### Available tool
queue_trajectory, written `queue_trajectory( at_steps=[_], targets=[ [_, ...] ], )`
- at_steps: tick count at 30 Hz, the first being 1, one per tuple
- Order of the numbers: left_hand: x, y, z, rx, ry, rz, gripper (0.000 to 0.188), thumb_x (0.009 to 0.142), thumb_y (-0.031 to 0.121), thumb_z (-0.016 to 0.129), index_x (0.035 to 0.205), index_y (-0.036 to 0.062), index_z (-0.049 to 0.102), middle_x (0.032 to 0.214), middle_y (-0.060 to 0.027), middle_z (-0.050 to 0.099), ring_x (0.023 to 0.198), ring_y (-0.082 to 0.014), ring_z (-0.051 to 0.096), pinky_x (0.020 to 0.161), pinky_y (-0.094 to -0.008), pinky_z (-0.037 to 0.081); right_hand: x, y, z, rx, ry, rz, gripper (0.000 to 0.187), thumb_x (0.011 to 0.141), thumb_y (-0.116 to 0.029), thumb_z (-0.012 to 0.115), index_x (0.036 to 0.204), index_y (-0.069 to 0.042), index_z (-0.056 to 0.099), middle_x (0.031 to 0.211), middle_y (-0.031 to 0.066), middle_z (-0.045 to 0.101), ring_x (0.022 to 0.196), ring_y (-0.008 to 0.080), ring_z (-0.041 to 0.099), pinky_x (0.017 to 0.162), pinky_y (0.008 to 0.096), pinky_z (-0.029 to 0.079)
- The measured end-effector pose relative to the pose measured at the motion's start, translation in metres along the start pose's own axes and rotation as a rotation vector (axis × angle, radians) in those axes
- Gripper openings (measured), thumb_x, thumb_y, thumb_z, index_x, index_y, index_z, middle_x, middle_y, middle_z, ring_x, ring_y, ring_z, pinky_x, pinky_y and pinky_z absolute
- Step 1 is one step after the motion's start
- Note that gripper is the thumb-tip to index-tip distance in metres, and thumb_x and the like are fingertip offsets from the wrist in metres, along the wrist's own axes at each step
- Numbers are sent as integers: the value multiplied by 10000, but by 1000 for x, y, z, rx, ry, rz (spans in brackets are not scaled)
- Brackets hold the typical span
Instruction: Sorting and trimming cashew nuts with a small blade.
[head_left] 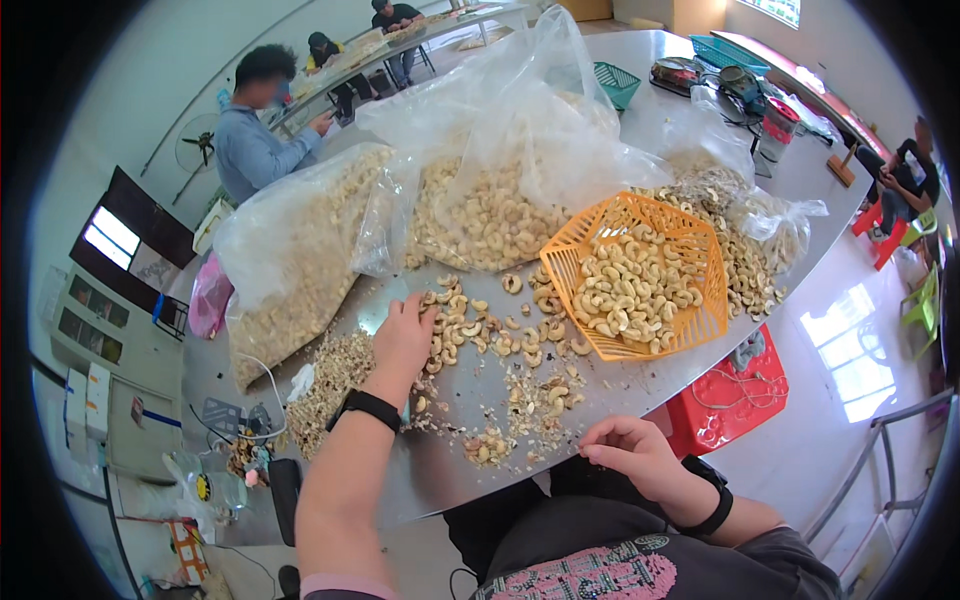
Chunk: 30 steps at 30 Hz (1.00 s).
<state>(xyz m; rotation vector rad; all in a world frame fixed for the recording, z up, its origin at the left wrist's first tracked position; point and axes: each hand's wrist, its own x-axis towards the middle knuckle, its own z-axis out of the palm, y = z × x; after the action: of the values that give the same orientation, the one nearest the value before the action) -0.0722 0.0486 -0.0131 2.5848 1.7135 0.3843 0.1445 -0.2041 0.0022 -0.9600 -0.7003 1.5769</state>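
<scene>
The left hand bends fingers among loose cashews; the right hand narrows its own at the surface edge nearest the person; holds unclear. An orange basket seemingly corrals others.

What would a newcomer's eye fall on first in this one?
Probably the orange basket heaped with cashews, right of centre on the metal table. Next, the big clear plastic bags of cashews behind it and to its left, then the bright red stool below the table's right edge.

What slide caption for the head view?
Left hand at loose cashews on a metal table, right hand near its edge; orange basket and clear bags beyond.
</scene>
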Motion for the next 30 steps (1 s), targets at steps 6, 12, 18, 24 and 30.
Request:
queue_trajectory(
  at_steps=[6, 12, 18, 24, 30],
  targets=[
    [13, 6, -15, -77, -42, 105, 371, 792, 344, 478, 1076, 104, 477, 916, -126, 517, 801, -272, 533, 682, -362, 427, 10, 2, -6, -18, 7, 33, 116, 775, -34, 564, 886, -21, 536, 830, -3, 553, 775, 52, 516, 696, 180, 410],
    [59, 2, 1, 46, -12, -33, 356, 794, 342, 476, 1035, 80, 501, 914, -136, 531, 823, -296, 527, 690, -380, 425, 27, 9, -12, 74, -20, 57, 118, 776, -33, 564, 889, -26, 532, 829, -7, 544, 766, 50, 511, 677, 182, 409],
    [45, 34, 7, -10, -83, 276, 198, 781, 224, 507, 936, 104, 536, 809, -82, 534, 691, -271, 547, 589, -356, 452, 38, 10, -26, 86, -9, 68, 128, 785, -49, 559, 905, -15, 529, 823, 4, 543, 754, 63, 514, 673, 190, 417],
    [52, 85, 1, -227, -55, 431, 212, 757, 174, 543, 950, 85, 536, 792, -75, 524, 673, -253, 545, 564, -327, 439, 43, 3, -29, 58, 40, 161, 142, 796, -67, 550, 920, -3, 522, 820, 28, 539, 735, 76, 524, 655, 199, 429],
    [69, 116, 28, -206, -104, 539, 232, 739, 230, 553, 936, 110, 533, 800, -67, 498, 647, -261, 545, 536, -347, 448, 47, 6, -27, 60, 17, 123, 137, 804, -75, 540, 918, -4, 516, 819, 28, 537, 723, 75, 527, 638, 199, 429]
  ],
)
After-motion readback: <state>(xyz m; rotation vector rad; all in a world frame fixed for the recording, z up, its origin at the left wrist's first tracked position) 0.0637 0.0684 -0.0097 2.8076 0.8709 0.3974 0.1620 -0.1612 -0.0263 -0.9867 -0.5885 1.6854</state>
